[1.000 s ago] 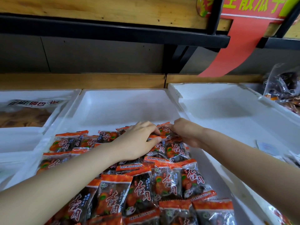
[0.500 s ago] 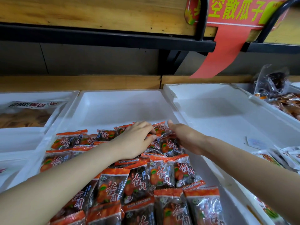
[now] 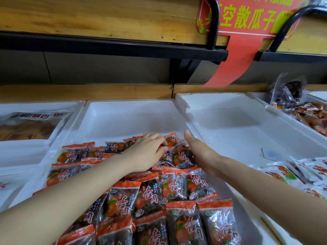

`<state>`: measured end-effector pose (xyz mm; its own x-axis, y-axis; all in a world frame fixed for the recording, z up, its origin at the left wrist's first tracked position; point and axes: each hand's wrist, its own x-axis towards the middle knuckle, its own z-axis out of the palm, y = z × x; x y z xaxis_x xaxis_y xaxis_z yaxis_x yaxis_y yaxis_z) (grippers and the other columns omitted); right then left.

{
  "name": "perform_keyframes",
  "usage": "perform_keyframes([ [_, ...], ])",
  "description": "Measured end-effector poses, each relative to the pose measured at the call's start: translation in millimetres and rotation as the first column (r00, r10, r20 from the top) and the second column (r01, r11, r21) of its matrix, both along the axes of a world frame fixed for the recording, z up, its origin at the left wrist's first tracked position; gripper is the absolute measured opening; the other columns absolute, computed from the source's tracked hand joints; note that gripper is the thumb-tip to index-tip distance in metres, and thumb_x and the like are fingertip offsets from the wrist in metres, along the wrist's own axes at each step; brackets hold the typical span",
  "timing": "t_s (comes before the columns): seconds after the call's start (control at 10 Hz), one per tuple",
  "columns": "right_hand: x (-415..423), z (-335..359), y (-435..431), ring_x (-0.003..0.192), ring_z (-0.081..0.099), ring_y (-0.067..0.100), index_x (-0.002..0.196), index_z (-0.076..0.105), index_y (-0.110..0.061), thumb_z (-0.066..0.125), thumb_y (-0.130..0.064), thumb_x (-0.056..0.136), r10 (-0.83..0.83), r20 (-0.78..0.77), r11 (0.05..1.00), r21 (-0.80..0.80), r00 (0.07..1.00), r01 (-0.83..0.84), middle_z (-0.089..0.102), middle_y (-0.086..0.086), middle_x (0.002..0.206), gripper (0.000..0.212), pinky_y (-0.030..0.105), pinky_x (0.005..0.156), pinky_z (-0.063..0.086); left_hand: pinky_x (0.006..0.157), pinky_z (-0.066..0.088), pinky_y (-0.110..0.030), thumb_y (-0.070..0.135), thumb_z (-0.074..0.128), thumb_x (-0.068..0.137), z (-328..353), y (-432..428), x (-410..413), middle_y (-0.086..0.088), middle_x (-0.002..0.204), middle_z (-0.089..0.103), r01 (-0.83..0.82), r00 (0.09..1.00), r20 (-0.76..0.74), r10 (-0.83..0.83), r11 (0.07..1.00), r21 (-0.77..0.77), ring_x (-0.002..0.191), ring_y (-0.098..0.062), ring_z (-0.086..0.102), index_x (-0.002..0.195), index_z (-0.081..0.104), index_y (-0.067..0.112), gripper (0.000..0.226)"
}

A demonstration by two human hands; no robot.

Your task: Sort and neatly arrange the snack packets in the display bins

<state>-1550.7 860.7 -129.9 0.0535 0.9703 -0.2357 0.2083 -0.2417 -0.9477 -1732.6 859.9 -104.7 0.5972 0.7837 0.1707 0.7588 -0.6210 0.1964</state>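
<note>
Several orange-and-clear snack packets (image 3: pixel 175 188) with dark fruit inside fill the near half of the middle white foam bin (image 3: pixel 131 119). My left hand (image 3: pixel 148 152) lies palm down on the far packets, fingers curled onto one near the bin's right side. My right hand (image 3: pixel 198 151) rests against the bin's right wall beside those packets, thumb raised, its fingers hidden below the palm. The far half of the bin is bare white.
A white foam bin (image 3: pixel 235 124) to the right holds a paper slip (image 3: pixel 272 153) and pale packets (image 3: pixel 300 172) at its near right. The left bin holds a large bag of chips (image 3: pixel 30 126). Brown packets (image 3: pixel 307 115) fill the far-right bin. A red sign (image 3: pixel 246 20) hangs above.
Both hands have stayed on the far packets, the left fingers pressing down a little more. The camera has tilted up slightly, showing more of the red sign.
</note>
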Motion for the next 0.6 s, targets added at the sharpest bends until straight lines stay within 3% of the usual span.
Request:
perform_keyframes([
  [0.1,0.3,1.9,-3.9,0.103,0.065,0.026,0.126,0.052,-0.006,0.023,-0.068,0.09,0.045,-0.056,0.999,-0.012,0.997,-0.046,0.063,0.016,0.119,0.077,0.035,0.08,0.054,0.108,0.025,-0.032,0.036,0.033,0.102,0.6,-0.7,0.5,0.004,0.136,0.044,-0.005,1.0,-0.01,0.005,1.0,0.0,0.13,-0.012,0.032,0.126,0.05,0.019,0.034],
  [0.2,0.5,4.6,-10.1,0.102,0.065,0.025,0.118,0.059,-0.008,0.018,-0.064,0.093,0.095,0.016,0.996,0.002,0.995,-0.095,0.066,0.015,0.115,0.074,0.036,0.089,0.051,0.108,0.025,-0.031,0.035,0.033,0.103,2.0,-1.4,0.6,0.004,0.137,0.045,-0.009,1.0,-0.003,0.009,1.0,-0.001,0.129,-0.012,0.033,0.127,0.05,0.019,0.034],
  [0.3,-5.3,11.7,-19.9,0.101,0.066,0.025,0.116,0.061,-0.013,0.016,-0.075,0.085,0.117,0.197,0.993,-0.004,0.973,-0.119,0.067,0.012,0.112,0.082,0.039,0.096,0.048,0.108,0.026,-0.029,0.034,0.032,0.103,4.5,-5.6,0.4,0.003,0.138,0.045,-0.006,1.0,-0.001,0.006,1.0,0.001,0.129,-0.012,0.035,0.13,0.049,0.018,0.035],
  [0.4,-4.0,5.8,-18.3,0.109,0.061,0.025,0.126,0.054,-0.015,0.017,-0.097,0.058,0.105,0.241,0.993,0.023,0.965,-0.114,0.061,0.011,0.124,0.112,0.043,0.101,0.043,0.109,0.026,-0.03,0.034,0.031,0.103,8.8,-11.9,-3.0,0.002,0.14,0.044,-0.014,1.0,-0.002,0.014,1.0,-0.015,0.131,-0.013,0.036,0.133,0.047,0.018,0.037],
  [0.5,-5.2,15.5,-35.3,0.132,0.04,0.028,0.145,0.03,-0.013,0.019,-0.097,0.058,0.031,0.3,0.994,0.089,0.954,-0.06,0.038,0.008,0.148,0.121,0.046,0.113,0.026,0.111,0.027,-0.033,0.034,0.031,0.103,21.5,-28.4,-15.5,0.002,0.14,0.044,-0.06,0.998,0.034,0.059,0.998,0.025,0.131,-0.015,0.037,0.133,0.047,0.02,0.037],
  [0.6,-6.7,25.6,-47.1,0.134,0.035,0.025,0.144,0.028,-0.007,0.021,-0.065,0.092,-0.086,0.371,0.973,0.233,0.925,-0.002,0.037,0.01,0.147,0.079,0.033,0.111,0.023,0.11,0.028,-0.034,0.033,0.033,0.103,28.4,-40.6,-28.2,0.002,0.135,0.047,-0.092,0.994,0.066,0.088,0.994,0.066,0.128,-0.014,0.038,0.128,0.05,0.02,0.033],
])
